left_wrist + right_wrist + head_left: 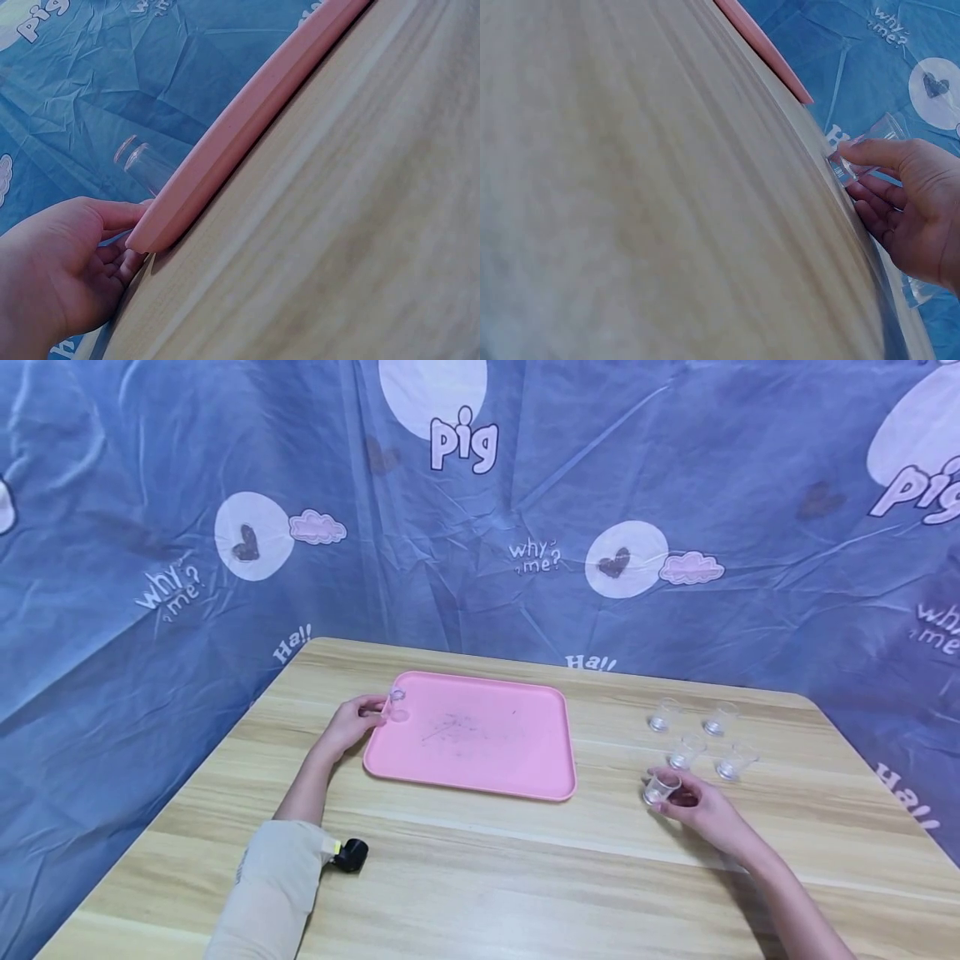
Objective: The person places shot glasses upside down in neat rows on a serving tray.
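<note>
My left hand (350, 724) is at the left rim of a pink tray (480, 789). In the left wrist view its thumb and fingers pinch the tray's corner edge. Just inside that edge is a small clear glass (150, 169), its outline faint in the head view. On the right, my right hand (705, 814) holds another small clear glass (660, 789) between thumb and fingers, low at the tabletop. The right wrist view shows this glass (866, 154) tilted in the frame, with the thumb across its side.
Several more clear glasses (686, 752) stand beyond the right hand on the wooden table (480, 877). Dark marks show on the tray's floor. A blue printed cloth (465, 552) hangs behind the table. A black device (350, 855) sits at the left sleeve.
</note>
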A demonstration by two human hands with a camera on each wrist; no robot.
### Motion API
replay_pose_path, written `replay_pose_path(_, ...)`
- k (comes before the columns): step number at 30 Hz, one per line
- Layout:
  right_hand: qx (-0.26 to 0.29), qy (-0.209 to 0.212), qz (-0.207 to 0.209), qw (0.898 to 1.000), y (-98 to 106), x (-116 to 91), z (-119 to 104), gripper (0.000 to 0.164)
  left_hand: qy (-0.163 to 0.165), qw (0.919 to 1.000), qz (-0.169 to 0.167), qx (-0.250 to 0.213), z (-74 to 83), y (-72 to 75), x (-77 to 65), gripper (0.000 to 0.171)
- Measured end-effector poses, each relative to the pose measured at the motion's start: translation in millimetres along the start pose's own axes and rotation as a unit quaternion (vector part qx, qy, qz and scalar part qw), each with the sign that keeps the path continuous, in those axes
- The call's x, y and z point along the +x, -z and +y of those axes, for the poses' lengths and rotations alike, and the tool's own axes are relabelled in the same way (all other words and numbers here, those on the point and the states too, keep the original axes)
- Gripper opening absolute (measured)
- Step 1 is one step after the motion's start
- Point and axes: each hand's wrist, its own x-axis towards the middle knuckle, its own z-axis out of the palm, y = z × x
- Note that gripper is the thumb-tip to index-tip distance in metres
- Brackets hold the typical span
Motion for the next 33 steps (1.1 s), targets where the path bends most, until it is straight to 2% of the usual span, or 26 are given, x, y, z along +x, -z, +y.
replay_pose_path(20, -0.035, 0.023, 0.027, 0.999, -4.3, 1.7, 6.6, 0.043, 0.0, 1.0, 0.001, 0.007, -1.7, 2.0, 1.4, 0.046)
replay_pose_path(26, -0.032, 0.005, 0.024, 0.999, -3.8, 3.0, 4.2, 0.042, -0.004, 1.0, 0.0, 0.002, -2.0, 1.6, 0.8, 0.045)
replay_pose_path(33, -0.018, 0.004, 0.005, 1.0, -3.4, 7.8, -4.7, 0.043, -0.019, 0.9998, 0.003, 0.003, -0.7, 0.2, -0.5, 0.044)
